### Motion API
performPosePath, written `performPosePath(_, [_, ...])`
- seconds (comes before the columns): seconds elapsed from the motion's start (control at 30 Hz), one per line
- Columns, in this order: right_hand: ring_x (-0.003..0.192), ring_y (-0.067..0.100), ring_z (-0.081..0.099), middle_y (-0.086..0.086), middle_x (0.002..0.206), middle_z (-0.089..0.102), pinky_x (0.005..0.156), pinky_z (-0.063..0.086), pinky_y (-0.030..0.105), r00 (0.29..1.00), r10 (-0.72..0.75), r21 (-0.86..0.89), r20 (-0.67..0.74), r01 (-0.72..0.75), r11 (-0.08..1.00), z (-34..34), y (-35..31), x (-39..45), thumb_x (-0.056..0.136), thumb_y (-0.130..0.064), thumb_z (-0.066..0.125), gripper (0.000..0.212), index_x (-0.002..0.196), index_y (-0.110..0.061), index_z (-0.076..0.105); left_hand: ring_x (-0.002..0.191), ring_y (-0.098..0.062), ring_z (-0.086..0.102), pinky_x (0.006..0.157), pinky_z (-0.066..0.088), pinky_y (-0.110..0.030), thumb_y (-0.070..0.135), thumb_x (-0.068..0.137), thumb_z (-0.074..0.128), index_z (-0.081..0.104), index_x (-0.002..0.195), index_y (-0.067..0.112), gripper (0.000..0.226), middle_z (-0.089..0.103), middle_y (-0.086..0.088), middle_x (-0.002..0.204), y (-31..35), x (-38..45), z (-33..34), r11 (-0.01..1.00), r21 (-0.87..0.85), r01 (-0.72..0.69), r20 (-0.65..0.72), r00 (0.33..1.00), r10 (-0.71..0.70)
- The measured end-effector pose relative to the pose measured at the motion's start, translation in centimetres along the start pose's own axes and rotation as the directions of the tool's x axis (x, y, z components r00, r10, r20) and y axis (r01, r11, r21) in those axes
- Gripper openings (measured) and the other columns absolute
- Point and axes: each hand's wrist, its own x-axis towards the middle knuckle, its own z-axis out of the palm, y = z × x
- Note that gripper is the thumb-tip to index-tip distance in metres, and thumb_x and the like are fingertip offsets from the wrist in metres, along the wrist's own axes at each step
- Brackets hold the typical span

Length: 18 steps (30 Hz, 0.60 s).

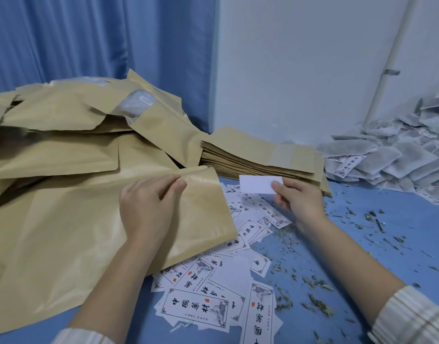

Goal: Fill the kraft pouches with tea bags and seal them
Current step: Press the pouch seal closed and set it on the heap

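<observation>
— Printed labels [197, 307] lie closest, scattered on the blue table [377, 244], yes?

— Yes, many white labels with black characters, some overlapping, some partly under the kraft pouch [148, 234]. Dry tea crumbs [315, 289] are spread to the right of them.

— What does the left hand [145, 207] do?

— It lies on top of that pouch, near its upper right corner. The fingers are curled at the pouch's top edge and the thumb lies against the paper; it seems to hold the edge.

— And the right hand [297, 202]?

— It pinches a small blank white card [259, 184] between thumb and fingers, just above the labels, in front of the stack of flat pouches [258, 155].

— Where are the other pouches?

— A big loose heap of pouches [76, 125] lies to the left, behind the held pouch. The flat stack stands against the white wall [300, 58].

— And the tea bags?

— A pile of tea bags [392, 155] lies at the far right, well apart from both hands.
</observation>
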Motion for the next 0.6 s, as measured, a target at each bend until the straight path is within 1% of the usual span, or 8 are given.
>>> performPosePath(0.1, [0.05,0.011,0.064,0.01,0.08,0.068,0.052,0.052,0.015,0.995,0.009,0.137,0.104,-0.023,0.99,1.7,-0.7,-1.5,0.079,-0.001,0.071,0.03,0.107,-0.005,0.063,0.087,-0.022,0.065,0.088,0.044,-0.052,0.021,0.081,0.073,0.077,0.088,0.015,0.01,0.074,-0.001,0.09,0.1,0.0,-0.1,1.0,-0.018,0.002,-0.008,1.0,-0.002])
performPosePath(0.23, [0.046,0.012,0.061,0.005,0.067,0.068,0.047,0.05,0.017,0.966,-0.03,0.058,0.257,0.015,0.998,4.5,-1.0,-3.4,0.079,0.001,0.069,0.014,0.086,-0.011,0.066,0.086,-0.006,0.059,0.089,0.039,-0.039,0.024,0.079,0.073,0.077,0.087,0.018,0.011,0.072,0.008,0.09,0.9,-0.5,0.2,0.991,-0.12,-0.062,0.022,0.998,0.065])
performPosePath(0.3, [0.041,0.006,0.054,-0.002,0.056,0.062,0.04,0.042,0.013,0.958,-0.005,-0.04,0.287,0.017,0.999,5.9,-1.1,-3.7,0.083,0.0,0.062,0.018,0.072,-0.014,0.066,0.086,0.003,0.056,0.087,0.036,-0.032,0.029,0.076,0.071,0.077,0.086,0.022,0.014,0.067,0.02,0.089,1.9,-1.0,0.6,0.972,-0.206,-0.109,0.068,0.99,0.125])
performPosePath(0.4, [0.035,0.005,0.044,0.0,0.055,0.045,0.035,0.034,0.01,0.935,0.118,-0.11,0.335,-0.085,0.99,7.3,-0.8,-3.7,0.093,-0.003,0.043,0.035,0.06,-0.015,0.044,0.09,0.003,0.059,0.091,0.039,-0.029,0.032,0.074,0.07,0.077,0.086,0.024,0.016,0.065,0.025,0.088,2.9,-1.4,1.2,0.947,-0.295,-0.125,0.105,0.981,0.162])
performPosePath(0.43, [0.043,0.0,0.045,-0.002,0.062,0.043,0.037,0.037,0.01,0.904,0.142,-0.039,0.403,-0.138,0.99,7.8,-0.6,-3.7,0.096,0.0,0.038,0.038,0.063,-0.018,0.04,0.091,0.001,0.06,0.093,0.038,-0.03,0.033,0.074,0.069,0.077,0.086,0.025,0.017,0.066,0.024,0.089,3.1,-1.4,1.3,0.943,-0.309,-0.12,0.12,0.979,0.164])
performPosePath(0.47, [0.053,-0.003,0.045,-0.008,0.069,0.041,0.041,0.037,0.004,0.875,0.278,0.121,0.397,-0.35,0.929,7.9,-0.3,-3.4,0.098,0.002,0.036,0.039,0.067,-0.022,0.037,0.092,0.0,0.061,0.094,0.039,-0.031,0.034,0.074,0.069,0.077,0.086,0.024,0.017,0.067,0.023,0.089,3.1,-1.4,1.3,0.942,-0.314,-0.122,0.138,0.975,0.172])
performPosePath(0.53, [0.061,-0.005,0.04,-0.014,0.074,0.037,0.047,0.035,-0.002,0.864,0.332,0.05,0.378,-0.377,0.925,7.1,-1.1,-4.7,0.097,0.004,0.037,0.041,0.07,-0.026,0.033,0.094,-0.005,0.063,0.096,0.04,-0.036,0.034,0.075,0.071,0.077,0.087,0.024,0.018,0.07,0.019,0.091,3.4,-1.4,1.3,0.938,-0.315,-0.143,0.174,0.963,0.205])
performPosePath(0.6, [0.048,-0.006,0.041,-0.01,0.066,0.037,0.041,0.034,0.0,0.848,0.326,0.015,0.417,-0.365,0.931,6.0,-1.6,-5.0,0.098,0.003,0.033,0.04,0.065,-0.021,0.032,0.1,-0.007,0.062,0.098,0.04,-0.04,0.031,0.077,0.074,0.077,0.092,0.024,0.016,0.07,0.015,0.098,3.8,-1.6,1.2,0.938,-0.308,-0.156,0.209,0.951,0.227])
